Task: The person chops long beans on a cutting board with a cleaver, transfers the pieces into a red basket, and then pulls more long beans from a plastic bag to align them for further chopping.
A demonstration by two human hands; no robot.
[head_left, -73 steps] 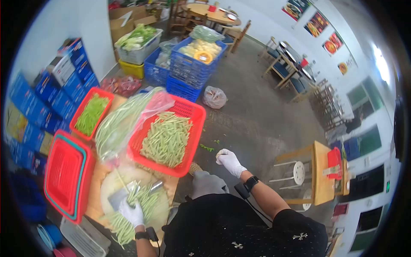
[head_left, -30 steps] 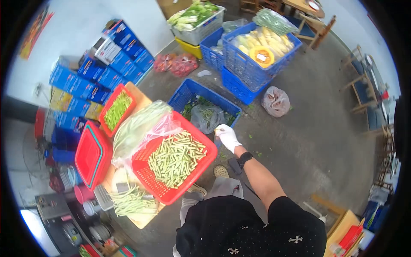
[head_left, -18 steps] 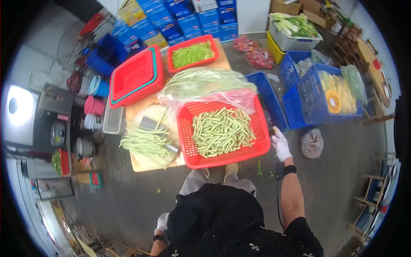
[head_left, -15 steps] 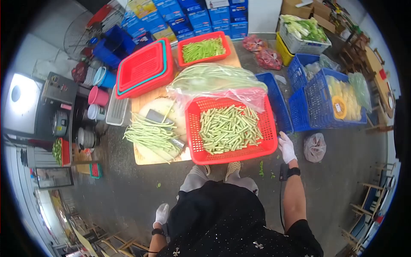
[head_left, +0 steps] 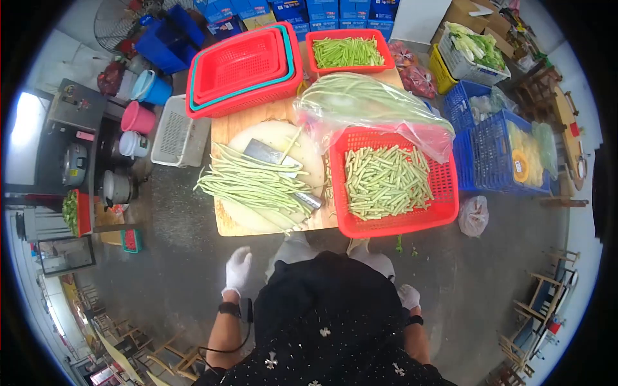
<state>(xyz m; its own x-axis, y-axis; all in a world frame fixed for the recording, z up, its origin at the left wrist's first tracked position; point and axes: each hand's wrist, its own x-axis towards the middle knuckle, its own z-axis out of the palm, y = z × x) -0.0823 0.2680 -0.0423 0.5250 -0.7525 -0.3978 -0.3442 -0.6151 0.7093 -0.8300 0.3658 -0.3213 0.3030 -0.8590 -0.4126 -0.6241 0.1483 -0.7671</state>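
My left hand point(head_left: 238, 269), in a white glove, hangs in front of the table with its fingers apart and nothing in it. My right hand point(head_left: 409, 296), also gloved, is low by my right side; its fingers are loosely bent and hold nothing that I can see. Beyond the left hand, long green beans point(head_left: 254, 186) lie in a pile on a round cutting board point(head_left: 248, 222). A cleaver point(head_left: 264, 153) lies partly under them. Cut bean pieces point(head_left: 386, 183) fill the middle of a red perforated basket point(head_left: 444, 212) at the table's right front.
A clear plastic bag of long beans point(head_left: 370, 96) lies behind the basket. Stacked red and teal baskets point(head_left: 241, 58) and a red basket of cut green vegetables point(head_left: 347, 53) stand at the back. Blue crates point(head_left: 492, 154) and a plastic bag point(head_left: 474, 216) are on the floor at right.
My right hand has left the red basket's right side and dropped to my side. My left hand has risen forward toward the table. The view has shifted, so the table sits farther right.
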